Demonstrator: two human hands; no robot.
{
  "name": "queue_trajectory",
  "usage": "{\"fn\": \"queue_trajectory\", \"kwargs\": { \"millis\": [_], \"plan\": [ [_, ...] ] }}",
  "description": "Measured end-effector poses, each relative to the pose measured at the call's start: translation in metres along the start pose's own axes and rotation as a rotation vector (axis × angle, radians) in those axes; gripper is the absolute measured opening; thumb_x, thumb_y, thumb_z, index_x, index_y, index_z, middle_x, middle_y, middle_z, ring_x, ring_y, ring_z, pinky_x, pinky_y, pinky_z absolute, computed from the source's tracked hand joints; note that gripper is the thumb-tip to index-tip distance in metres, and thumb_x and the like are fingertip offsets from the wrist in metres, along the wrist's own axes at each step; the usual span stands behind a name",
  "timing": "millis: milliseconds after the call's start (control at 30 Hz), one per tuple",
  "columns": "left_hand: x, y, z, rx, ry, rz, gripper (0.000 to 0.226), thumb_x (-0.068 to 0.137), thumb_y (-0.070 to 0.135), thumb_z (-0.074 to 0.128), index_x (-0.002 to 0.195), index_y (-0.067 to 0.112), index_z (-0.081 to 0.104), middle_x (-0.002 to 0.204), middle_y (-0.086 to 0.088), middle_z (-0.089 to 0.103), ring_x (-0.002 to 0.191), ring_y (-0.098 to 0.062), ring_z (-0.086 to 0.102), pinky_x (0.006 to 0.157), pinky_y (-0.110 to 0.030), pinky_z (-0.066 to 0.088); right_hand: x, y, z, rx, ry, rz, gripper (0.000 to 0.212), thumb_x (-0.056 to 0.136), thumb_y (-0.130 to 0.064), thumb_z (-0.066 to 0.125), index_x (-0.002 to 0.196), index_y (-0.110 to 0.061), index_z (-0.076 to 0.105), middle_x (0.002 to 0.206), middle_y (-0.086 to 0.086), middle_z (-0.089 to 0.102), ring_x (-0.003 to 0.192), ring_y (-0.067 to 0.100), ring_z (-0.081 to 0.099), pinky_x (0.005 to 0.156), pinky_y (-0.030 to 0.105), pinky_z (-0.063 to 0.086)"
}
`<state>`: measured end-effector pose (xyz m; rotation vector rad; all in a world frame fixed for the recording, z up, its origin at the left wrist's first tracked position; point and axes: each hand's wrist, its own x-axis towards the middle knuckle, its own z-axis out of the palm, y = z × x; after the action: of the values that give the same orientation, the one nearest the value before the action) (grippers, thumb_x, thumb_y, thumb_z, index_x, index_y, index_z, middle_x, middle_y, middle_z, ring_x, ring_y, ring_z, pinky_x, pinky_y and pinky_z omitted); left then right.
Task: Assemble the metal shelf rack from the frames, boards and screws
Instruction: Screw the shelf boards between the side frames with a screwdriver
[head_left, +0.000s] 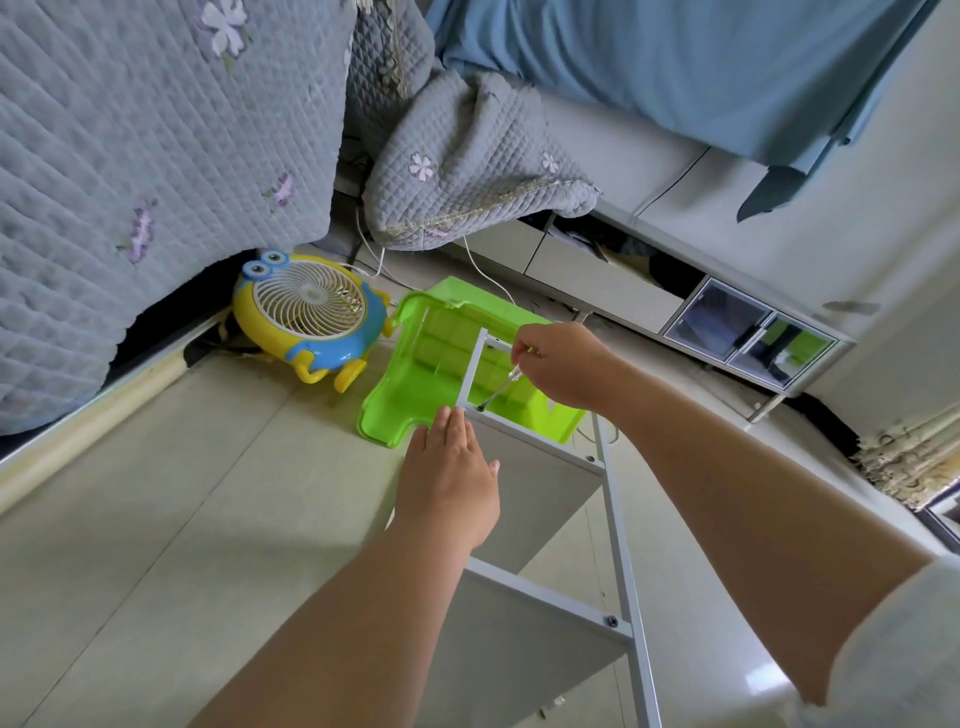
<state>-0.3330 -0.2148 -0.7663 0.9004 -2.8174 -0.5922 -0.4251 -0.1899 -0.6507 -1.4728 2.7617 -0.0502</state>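
Your right hand (563, 364) is up over the far corner of the rack (550, 519), fingers curled round the handle of a screwdriver (501, 387), and its shaft slants down and to the left with the tip sitting on a dark screw (481, 409) right at the corner where the short upright post meets the top rail. Your left hand (447, 483) lies flat with straight fingers on the near edge of the upper board (540, 488), fingertips reaching up to that same corner, gripping nothing, just pressing. The rack stands on the pale tiled floor (182, 493) directly below you, grey-white frame (621, 545) running down the right side, two boards showing one under the other, and two more dark screws already seated in the right-hand rail where each board meets it. Just behind the corner you're working on, a bright green plastic stool (441, 364) lies tipped on its side, and left of that a yellow and blue cartoon fan (306, 317) sits by the quilted grey cover (130, 156).
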Motion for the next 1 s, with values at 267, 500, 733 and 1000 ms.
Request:
{"fn": "queue_trajectory", "kwargs": {
  "millis": [267, 500, 733, 1000],
  "plan": [
    [0.000, 0.000, 0.000, 0.016, -0.004, 0.006, 0.059, 0.101, 0.031, 0.019, 0.146, -0.002, -0.001, 0.157, -0.011, -0.005, 0.145, -0.021, -0.007, 0.117, -0.035, 0.000, 0.007, 0.002, -0.010, -0.030, -0.120, 0.072, 0.030, 0.096, -0.010, 0.031, 0.101, 0.003, 0.057, 0.086, 0.016, 0.058, 0.054, 0.015, 0.043, 0.052, 0.025, 0.035],
    [-0.004, 0.000, 0.000, 0.032, 0.002, 0.006, 0.059, 0.101, 0.032, 0.020, 0.147, -0.001, 0.001, 0.157, -0.010, -0.004, 0.145, -0.021, -0.006, 0.116, -0.035, 0.001, 0.016, -0.009, -0.023, -0.146, -0.234, 0.203, 0.041, 0.100, -0.024, 0.031, 0.067, -0.003, 0.042, 0.038, 0.005, 0.044, 0.046, 0.014, 0.037, 0.046, 0.022, 0.033],
    [-0.006, 0.000, -0.001, 0.029, 0.008, 0.010, 0.059, 0.101, 0.032, 0.019, 0.147, -0.001, 0.001, 0.157, -0.010, -0.004, 0.145, -0.021, -0.005, 0.116, -0.034, 0.002, 0.017, -0.010, -0.027, -0.226, -0.186, 0.068, 0.015, 0.097, -0.012, 0.037, 0.099, -0.006, 0.051, 0.098, 0.015, 0.057, 0.078, 0.026, 0.054, 0.068, 0.029, 0.042],
    [-0.002, 0.000, -0.001, 0.023, 0.018, 0.010, 0.059, 0.101, 0.032, 0.020, 0.147, 0.000, 0.002, 0.157, -0.009, -0.002, 0.145, -0.020, -0.004, 0.116, -0.034, 0.003, 0.013, -0.013, -0.020, -0.217, -0.208, 0.048, 0.031, 0.101, -0.027, 0.027, 0.110, -0.005, 0.046, 0.099, 0.014, 0.057, 0.079, 0.028, 0.056, 0.068, 0.031, 0.043]
  ]
}}
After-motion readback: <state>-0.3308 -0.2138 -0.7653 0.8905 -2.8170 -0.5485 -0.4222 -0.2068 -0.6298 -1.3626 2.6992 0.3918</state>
